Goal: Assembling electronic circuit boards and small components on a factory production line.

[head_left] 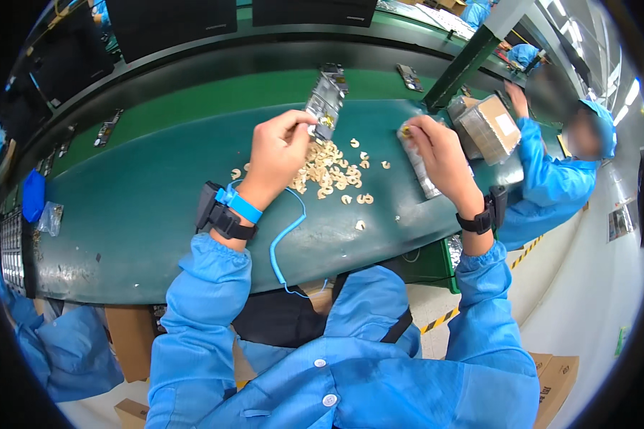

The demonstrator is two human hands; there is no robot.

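My left hand (277,151) grips the near end of a grey metal-framed circuit board (325,100), which slants up and away over the bench. Below and beside it lies a loose pile of small cream-coloured, C-shaped pieces (325,166), with several scattered to the right. Further right, the fingers of my right hand (438,151) are pinched together. A small yellowish bit (406,131) shows at their tips, too small to name. Under that hand lies a pale, shiny wrapped bundle (423,168), partly hidden by it. A blue wrist strap (245,207) with a coiled cord is on my left wrist.
Boxes wrapped in clear plastic (492,129) stand at the right, beside a green post (465,64). Other boards (410,76) lie along the green strip behind the bench (157,214). A co-worker in blue (558,171) is close on the right. A blue pouch (33,195) lies far left.
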